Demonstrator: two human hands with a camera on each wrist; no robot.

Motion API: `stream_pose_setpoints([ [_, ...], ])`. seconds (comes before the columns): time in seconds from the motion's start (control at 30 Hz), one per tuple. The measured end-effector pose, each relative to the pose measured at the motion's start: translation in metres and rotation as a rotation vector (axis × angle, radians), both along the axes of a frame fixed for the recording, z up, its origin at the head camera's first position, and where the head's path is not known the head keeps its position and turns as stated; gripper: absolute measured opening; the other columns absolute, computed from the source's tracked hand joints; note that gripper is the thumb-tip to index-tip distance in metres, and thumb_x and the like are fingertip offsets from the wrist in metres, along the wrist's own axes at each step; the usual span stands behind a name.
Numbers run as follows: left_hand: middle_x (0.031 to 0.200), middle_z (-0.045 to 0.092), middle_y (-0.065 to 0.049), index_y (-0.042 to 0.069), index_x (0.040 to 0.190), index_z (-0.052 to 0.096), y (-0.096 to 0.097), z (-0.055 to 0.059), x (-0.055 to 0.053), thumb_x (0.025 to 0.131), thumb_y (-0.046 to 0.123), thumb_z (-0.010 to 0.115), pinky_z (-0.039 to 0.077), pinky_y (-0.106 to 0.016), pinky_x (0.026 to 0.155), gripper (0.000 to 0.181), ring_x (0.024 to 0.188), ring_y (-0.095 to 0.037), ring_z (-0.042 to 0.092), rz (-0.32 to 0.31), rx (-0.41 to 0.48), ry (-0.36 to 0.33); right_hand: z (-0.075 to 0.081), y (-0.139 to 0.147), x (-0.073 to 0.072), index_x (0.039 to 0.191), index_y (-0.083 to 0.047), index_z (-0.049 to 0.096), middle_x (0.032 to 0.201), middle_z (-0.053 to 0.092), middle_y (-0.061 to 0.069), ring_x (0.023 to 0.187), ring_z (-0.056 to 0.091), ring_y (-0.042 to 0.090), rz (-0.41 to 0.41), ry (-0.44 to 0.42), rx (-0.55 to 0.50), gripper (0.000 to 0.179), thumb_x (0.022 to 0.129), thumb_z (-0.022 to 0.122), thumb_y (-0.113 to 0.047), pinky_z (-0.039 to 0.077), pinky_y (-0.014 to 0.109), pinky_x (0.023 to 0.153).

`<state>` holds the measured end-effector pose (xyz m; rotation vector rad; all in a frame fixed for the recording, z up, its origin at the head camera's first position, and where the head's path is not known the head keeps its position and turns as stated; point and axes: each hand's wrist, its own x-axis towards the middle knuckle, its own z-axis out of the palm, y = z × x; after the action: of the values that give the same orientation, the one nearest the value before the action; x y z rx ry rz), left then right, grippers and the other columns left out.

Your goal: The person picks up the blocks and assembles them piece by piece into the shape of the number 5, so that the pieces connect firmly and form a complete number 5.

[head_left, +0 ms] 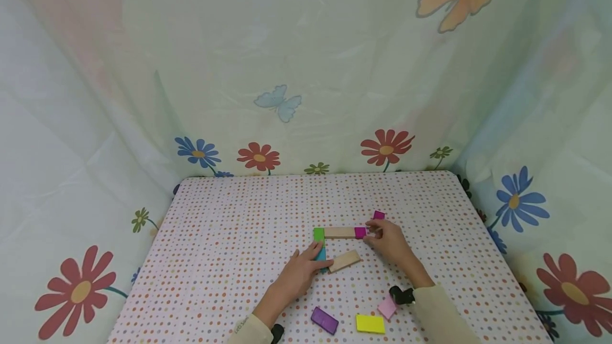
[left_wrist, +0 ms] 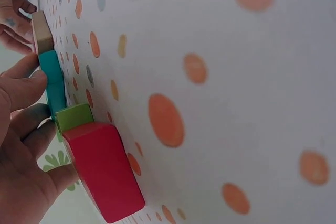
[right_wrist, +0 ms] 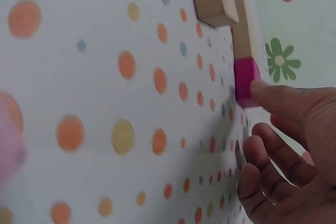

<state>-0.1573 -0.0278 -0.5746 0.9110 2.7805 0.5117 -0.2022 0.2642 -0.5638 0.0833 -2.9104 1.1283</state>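
In the head view, a green block (head_left: 319,233), a long plain wooden block (head_left: 339,233) and a magenta block (head_left: 360,233) form a row. A teal block (head_left: 322,253) extends toward the person from the green end. My left hand (head_left: 297,271) rests against the teal block, fingers spread. A red block (left_wrist: 105,171) beside that hand shows only in the left wrist view. My right hand (head_left: 389,241) is at the row's right end; in the right wrist view its thumb (right_wrist: 275,97) touches the magenta block, the other fingers loosely bent around nothing.
Another wooden block (head_left: 345,261) lies slanted by the left thumb. A second magenta block (head_left: 379,215) sits behind the right hand. Nearer the person lie purple (head_left: 324,320), yellow (head_left: 370,324) and pink (head_left: 387,307) blocks on the dotted tablecloth (head_left: 229,227).
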Motion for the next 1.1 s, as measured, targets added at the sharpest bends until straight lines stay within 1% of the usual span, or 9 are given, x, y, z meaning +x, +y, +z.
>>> stream_pose_setpoints([
  [0.1, 0.175, 0.033, -0.006, 0.036, 0.147, 0.064, 0.001, 0.000, 0.000, 0.110, 0.014, 0.052, 0.040, -0.064, 0.122, 0.045, 0.163, -0.027, 0.032, -0.002, -0.002, 0.004, 0.003, 0.009, -0.002, 0.128, 0.003, 0.070, 0.114, 0.075, 0.019, 0.093, 0.069, 0.025, -0.040, 0.017, -0.010, 0.040, 0.093, 0.082, -0.014, 0.056, 0.034, 0.079],
  [0.23, 0.175, 0.032, -0.006, 0.036, 0.147, 0.063, 0.001, 0.000, 0.000, 0.111, 0.015, 0.050, 0.039, -0.064, 0.123, 0.043, 0.163, -0.027, 0.031, 0.002, 0.003, 0.002, 0.005, 0.021, -0.009, 0.126, 0.003, 0.071, 0.114, 0.075, 0.020, 0.098, 0.071, 0.030, -0.075, 0.033, -0.009, 0.036, 0.096, 0.079, -0.016, 0.059, 0.040, 0.082],
  [0.33, 0.175, 0.032, -0.007, 0.035, 0.147, 0.064, 0.000, 0.000, 0.000, 0.112, 0.017, 0.050, 0.040, -0.064, 0.122, 0.042, 0.163, -0.028, 0.031, 0.004, 0.006, -0.001, 0.005, 0.029, -0.013, 0.127, 0.004, 0.070, 0.115, 0.073, 0.023, 0.101, 0.072, 0.036, -0.093, 0.031, -0.009, 0.035, 0.097, 0.077, -0.012, 0.060, 0.046, 0.084],
  [0.47, 0.175, 0.032, -0.007, 0.035, 0.147, 0.064, 0.000, 0.000, 0.000, 0.111, 0.018, 0.050, 0.040, -0.064, 0.122, 0.042, 0.162, -0.028, 0.032, 0.004, 0.006, -0.003, 0.001, 0.038, -0.018, 0.133, 0.006, 0.065, 0.124, 0.070, 0.028, 0.109, 0.071, 0.042, -0.136, 0.014, 0.002, 0.038, 0.098, 0.073, -0.007, 0.061, 0.053, 0.092],
  [0.57, 0.175, 0.033, -0.007, 0.035, 0.146, 0.064, 0.001, 0.001, 0.001, 0.111, 0.018, 0.051, 0.040, -0.064, 0.122, 0.041, 0.162, -0.028, 0.032, 0.005, 0.008, -0.001, -0.003, 0.041, -0.020, 0.137, 0.007, 0.063, 0.129, 0.069, 0.029, 0.113, 0.070, 0.043, -0.163, -0.004, 0.001, 0.040, 0.099, 0.071, -0.006, 0.059, 0.055, 0.095],
  [0.73, 0.175, 0.032, -0.007, 0.035, 0.146, 0.064, 0.001, 0.001, 0.001, 0.111, 0.018, 0.052, 0.040, -0.064, 0.122, 0.041, 0.163, -0.028, 0.032, 0.007, 0.007, -0.001, -0.007, 0.041, -0.023, 0.139, 0.007, 0.062, 0.132, 0.068, 0.029, 0.116, 0.069, 0.044, -0.166, -0.016, -0.018, 0.043, 0.100, 0.071, -0.008, 0.058, 0.055, 0.097],
  [0.83, 0.175, 0.032, -0.007, 0.034, 0.146, 0.065, 0.001, 0.002, 0.000, 0.111, 0.018, 0.053, 0.040, -0.064, 0.122, 0.041, 0.162, -0.028, 0.033, 0.005, 0.009, 0.000, -0.008, 0.039, -0.025, 0.141, 0.006, 0.061, 0.135, 0.067, 0.029, 0.116, 0.067, 0.043, -0.179, -0.034, -0.025, 0.045, 0.100, 0.072, -0.009, 0.058, 0.054, 0.097],
  [0.93, 0.175, 0.032, -0.007, 0.034, 0.147, 0.064, 0.001, 0.002, 0.000, 0.111, 0.017, 0.053, 0.040, -0.064, 0.122, 0.041, 0.162, -0.028, 0.032, 0.003, 0.007, -0.003, -0.011, 0.038, -0.026, 0.142, 0.005, 0.061, 0.134, 0.067, 0.029, 0.113, 0.067, 0.040, -0.182, -0.040, -0.019, 0.046, 0.100, 0.071, -0.009, 0.057, 0.052, 0.095],
  [1.1, 0.175, 0.033, -0.007, 0.034, 0.147, 0.064, 0.001, 0.003, 0.000, 0.111, 0.016, 0.052, 0.041, -0.064, 0.121, 0.042, 0.162, -0.028, 0.033, 0.001, 0.001, -0.002, -0.017, 0.038, -0.029, 0.139, 0.006, 0.062, 0.129, 0.068, 0.029, 0.106, 0.067, 0.037, -0.168, -0.003, 0.025, 0.044, 0.099, 0.072, -0.009, 0.058, 0.050, 0.090],
])
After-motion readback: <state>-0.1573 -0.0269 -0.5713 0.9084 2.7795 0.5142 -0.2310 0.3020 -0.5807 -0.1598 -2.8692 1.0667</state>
